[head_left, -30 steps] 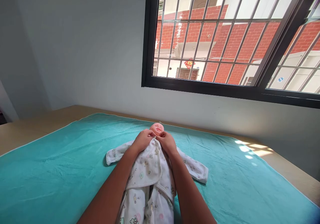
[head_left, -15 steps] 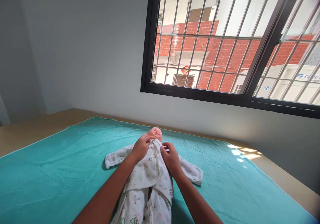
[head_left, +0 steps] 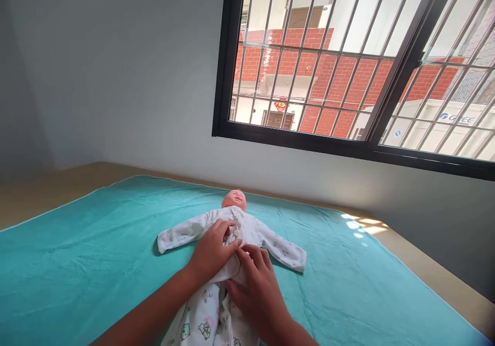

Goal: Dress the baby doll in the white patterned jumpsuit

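Note:
A baby doll (head_left: 234, 200) lies on its back on a turquoise cloth, its head toward the wall. It wears a white printed baby jacket (head_left: 252, 226) with both sleeves spread out, and matching printed trousers (head_left: 199, 315) below. My left hand (head_left: 212, 249) is on the jacket's front, its thumb and fingers closed on the fabric along the front opening. Just lower and to the right, my right hand (head_left: 257, 279) pinches the jacket's front edge, with the thumb near the hem. The hands almost touch and cover the lower front of the jacket.
The turquoise cloth (head_left: 96, 253) covers most of a tan surface (head_left: 436, 274). A grey-white wall (head_left: 127, 78) rises behind it, with a black-framed, barred window (head_left: 294, 142) at the upper right. Sunlit patches lie near the surface's right back edge.
Both hands have moved down from the jacket's collar to its middle front and come close together. The doll's neckline and both sleeves now show more fully. The camera view has shifted slightly.

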The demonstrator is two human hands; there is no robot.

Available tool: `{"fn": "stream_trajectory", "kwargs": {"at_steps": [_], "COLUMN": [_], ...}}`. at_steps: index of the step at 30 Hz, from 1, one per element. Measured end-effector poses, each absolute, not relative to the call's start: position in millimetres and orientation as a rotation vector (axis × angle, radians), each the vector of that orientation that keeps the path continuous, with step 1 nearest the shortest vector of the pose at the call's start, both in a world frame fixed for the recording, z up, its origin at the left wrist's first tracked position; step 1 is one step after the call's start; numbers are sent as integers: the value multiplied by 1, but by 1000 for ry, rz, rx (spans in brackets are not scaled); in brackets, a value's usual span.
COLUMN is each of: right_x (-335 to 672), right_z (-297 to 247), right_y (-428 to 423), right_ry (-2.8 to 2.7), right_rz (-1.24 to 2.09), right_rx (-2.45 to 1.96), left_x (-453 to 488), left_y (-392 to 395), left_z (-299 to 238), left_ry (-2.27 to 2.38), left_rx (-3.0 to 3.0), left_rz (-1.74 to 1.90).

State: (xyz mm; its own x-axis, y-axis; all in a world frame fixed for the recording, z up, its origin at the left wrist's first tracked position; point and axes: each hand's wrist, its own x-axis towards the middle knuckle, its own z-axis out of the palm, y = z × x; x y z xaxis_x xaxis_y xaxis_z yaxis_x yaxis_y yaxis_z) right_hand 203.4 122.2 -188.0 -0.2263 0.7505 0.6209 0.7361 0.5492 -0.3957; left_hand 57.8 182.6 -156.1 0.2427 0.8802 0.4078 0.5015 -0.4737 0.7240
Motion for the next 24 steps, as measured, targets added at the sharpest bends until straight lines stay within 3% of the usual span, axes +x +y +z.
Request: {"fn": "stream_trajectory", "kwargs": {"at_steps": [11, 19, 24], "right_x": [223, 227, 231], "right_z": [-182, -194, -192], "right_y": [122, 123, 122], "right_ry": [-2041, -1434, -1268], "right_rz": [169, 636, 630], "right_rx": [-1112, -1171, -1082], "left_x": [57, 54, 49], "left_y": [181, 185, 186], "left_z": [-166, -164, -159], "left_ry": [1238, 1243, 1166], "left_rx": [2068, 2039, 1931], "left_rz": [1176, 1116, 1075]}}
